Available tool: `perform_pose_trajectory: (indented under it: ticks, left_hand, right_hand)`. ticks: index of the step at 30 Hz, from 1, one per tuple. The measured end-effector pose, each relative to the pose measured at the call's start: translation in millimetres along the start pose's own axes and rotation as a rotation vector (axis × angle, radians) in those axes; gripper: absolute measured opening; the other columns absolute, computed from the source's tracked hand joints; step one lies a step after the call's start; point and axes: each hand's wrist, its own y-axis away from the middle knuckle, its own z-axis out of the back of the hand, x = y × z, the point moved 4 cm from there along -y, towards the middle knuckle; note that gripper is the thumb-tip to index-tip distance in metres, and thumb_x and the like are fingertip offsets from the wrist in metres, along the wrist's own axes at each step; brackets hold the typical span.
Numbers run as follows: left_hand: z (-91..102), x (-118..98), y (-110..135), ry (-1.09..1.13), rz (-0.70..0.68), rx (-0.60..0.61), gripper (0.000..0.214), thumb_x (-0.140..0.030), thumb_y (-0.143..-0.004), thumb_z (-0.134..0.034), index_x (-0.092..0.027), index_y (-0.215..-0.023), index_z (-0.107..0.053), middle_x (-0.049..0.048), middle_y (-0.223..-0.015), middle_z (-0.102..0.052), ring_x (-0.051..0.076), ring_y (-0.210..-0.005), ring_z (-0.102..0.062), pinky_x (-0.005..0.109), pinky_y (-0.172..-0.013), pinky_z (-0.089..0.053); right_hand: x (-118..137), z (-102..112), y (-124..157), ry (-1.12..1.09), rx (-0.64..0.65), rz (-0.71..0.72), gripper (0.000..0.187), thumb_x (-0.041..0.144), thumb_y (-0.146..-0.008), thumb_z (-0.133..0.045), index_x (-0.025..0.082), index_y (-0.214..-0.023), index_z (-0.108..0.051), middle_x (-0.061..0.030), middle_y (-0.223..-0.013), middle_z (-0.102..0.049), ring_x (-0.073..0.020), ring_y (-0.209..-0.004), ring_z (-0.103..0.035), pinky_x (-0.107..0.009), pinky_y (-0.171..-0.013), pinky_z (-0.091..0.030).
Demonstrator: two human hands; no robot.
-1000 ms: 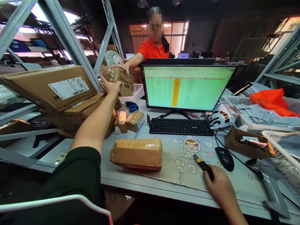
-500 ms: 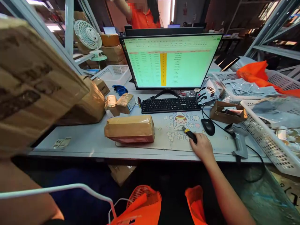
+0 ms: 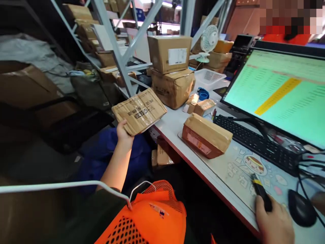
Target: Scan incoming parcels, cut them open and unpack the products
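Note:
My left hand (image 3: 124, 133) grips the near corner of a flat, taped cardboard box (image 3: 142, 112) with dark printing, its thumb on top. The box is tilted, held out by the left edge of the desk. In my right hand (image 3: 275, 217) is a black and yellow utility knife (image 3: 262, 195), its tip over the printed desk mat (image 3: 233, 183). Between the hands lies a long brown carton (image 3: 207, 135) with a pink label. The black mouse (image 3: 302, 207) is just right of my right hand.
A labelled carton (image 3: 170, 54) sits on a larger taped carton (image 3: 172, 86) at the desk's far left. Small boxes (image 3: 203, 106), a keyboard (image 3: 256, 142) and a monitor (image 3: 279, 91) stand behind. Metal shelf posts (image 3: 115, 51) rise on the left; a chair (image 3: 76, 125) is beside the desk.
The view has turned left. The cardboard box that loomed close at the left is now lower and farther from the camera, with my left hand visible on it. My right hand keeps the knife.

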Motion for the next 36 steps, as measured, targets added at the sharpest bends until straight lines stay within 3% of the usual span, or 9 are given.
perform_pose_trajectory:
  ticks: [5,13,17,21,24,26,29,32,36]
  left_hand:
    - [-28.4,12,-9,-0.347,-0.254,-0.181,0.107,-0.027,-0.080,-0.051,-0.022,-0.172,0.005,0.0127,-0.176,-0.033,0.023,-0.160,-0.041,0.043,-0.126,-0.043]
    - [-59.1,42,-37,-0.605,-0.406,-0.022,0.122,-0.037,-0.072,-0.078,-0.003,-0.167,-0.009,0.0316,-0.174,-0.016,0.039,-0.168,-0.013,0.052,-0.137,-0.011]
    - [-90.8,0,30,-0.545,-0.794,-0.072,0.104,-0.058,-0.084,-0.070,-0.018,-0.167,-0.022,0.0192,-0.179,-0.013,0.045,-0.168,-0.002,0.063,-0.137,-0.005]
    - [-199.6,-41,162,-0.590,-0.998,0.717,0.084,-0.060,-0.092,-0.064,-0.036,-0.166,-0.033,0.0094,-0.166,-0.046,0.043,-0.165,-0.023,0.069,-0.134,-0.015]
    - [-263.3,-49,232,-0.705,-1.028,0.944,0.104,-0.069,-0.089,-0.068,-0.030,-0.173,-0.020,0.0165,-0.170,-0.041,0.047,-0.163,-0.024,0.074,-0.133,-0.007]
    - [-281.3,-50,241,-0.724,-1.043,0.950,0.107,-0.062,-0.088,-0.072,-0.025,-0.173,-0.019,0.0203,-0.169,-0.043,0.049,-0.161,-0.028,0.076,-0.133,-0.004]
    - [-279.9,-52,220,-0.749,-1.138,1.107,0.101,-0.045,-0.084,-0.074,-0.022,-0.171,-0.029,0.0186,-0.168,-0.046,0.045,-0.160,-0.034,0.071,-0.135,-0.007]
    - [-265.7,-57,194,-0.779,-1.248,1.346,0.098,-0.038,-0.081,-0.071,-0.020,-0.170,-0.033,0.0161,-0.175,-0.035,0.042,-0.164,-0.028,0.065,-0.136,-0.010]
    - [-260.6,-64,183,-0.791,-1.289,1.420,0.102,-0.037,-0.083,-0.068,-0.017,-0.173,-0.025,0.0172,-0.181,-0.018,0.039,-0.168,-0.016,0.062,-0.136,-0.009]
  right_hand:
    - [3,4,0,0.064,0.018,0.001,0.063,0.059,-0.102,-0.042,0.012,-0.135,-0.069,-0.0213,-0.098,-0.070,-0.0443,-0.095,-0.067,-0.056,-0.084,-0.053]
    - [9,2,-3,0.041,-0.070,0.007,0.061,0.058,-0.101,-0.049,0.008,-0.126,-0.072,-0.0206,-0.100,-0.071,-0.0378,-0.097,-0.065,-0.051,-0.091,-0.054]
    - [16,3,-3,0.012,-0.046,-0.005,0.053,0.052,-0.104,-0.049,0.010,-0.127,-0.072,-0.0200,-0.107,-0.073,-0.0358,-0.104,-0.065,-0.051,-0.099,-0.053]
    - [17,7,0,-0.053,-0.086,-0.083,0.048,0.047,-0.104,-0.053,0.012,-0.132,-0.069,-0.0198,-0.118,-0.072,-0.0343,-0.113,-0.066,-0.050,-0.103,-0.054]
    - [15,14,3,-0.114,-0.164,-0.114,0.045,0.047,-0.103,-0.055,0.014,-0.130,-0.069,-0.0189,-0.119,-0.073,-0.0329,-0.115,-0.067,-0.050,-0.105,-0.055]
    - [18,23,4,-0.162,-0.231,-0.112,0.043,0.047,-0.102,-0.057,0.014,-0.126,-0.070,-0.0180,-0.115,-0.074,-0.0321,-0.112,-0.069,-0.051,-0.104,-0.056]
    - [45,41,2,-0.250,-0.263,-0.049,0.036,0.044,-0.101,-0.060,0.017,-0.124,-0.070,-0.0157,-0.113,-0.075,-0.0308,-0.108,-0.071,-0.051,-0.101,-0.059]
    - [103,58,-9,-0.379,-0.189,0.141,0.033,0.038,-0.101,-0.064,0.021,-0.129,-0.069,-0.0138,-0.118,-0.074,-0.0286,-0.108,-0.072,-0.048,-0.099,-0.061]
    - [178,65,-27,-0.492,-0.069,0.390,0.033,0.033,-0.103,-0.063,0.022,-0.133,-0.069,-0.0134,-0.121,-0.074,-0.0260,-0.107,-0.073,-0.041,-0.093,-0.063]
